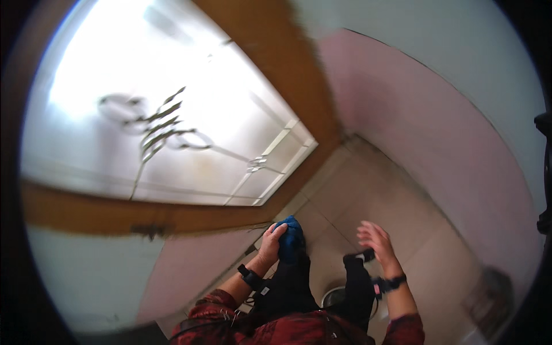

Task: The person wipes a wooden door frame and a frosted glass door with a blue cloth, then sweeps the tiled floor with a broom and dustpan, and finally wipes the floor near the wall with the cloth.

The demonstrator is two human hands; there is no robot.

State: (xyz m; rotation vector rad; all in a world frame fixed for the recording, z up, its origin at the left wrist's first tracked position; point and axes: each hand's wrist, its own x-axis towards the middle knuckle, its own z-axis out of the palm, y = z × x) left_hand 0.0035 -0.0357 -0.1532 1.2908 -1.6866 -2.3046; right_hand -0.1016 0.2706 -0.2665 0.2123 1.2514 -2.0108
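My left hand (271,246) is closed around a bunched blue cloth (291,239), which hangs above my left leg. Out to the right, my right hand (377,241) holds nothing, its fingers apart and a little blurred, over the tiled floor near my right foot. Ahead and to the left stands a wood-framed door or window panel (181,129) of bright frosted glass with a decorative pattern. The cloth is near the lower edge of its brown frame (297,181), and I cannot tell whether they touch.
Tiled floor (379,194) lies ahead and to the right, bounded by a pink and pale wall (431,129). A round metal vessel (334,296) stands between my legs. At the lower right a blurred brownish object (489,297) sits by the wall.
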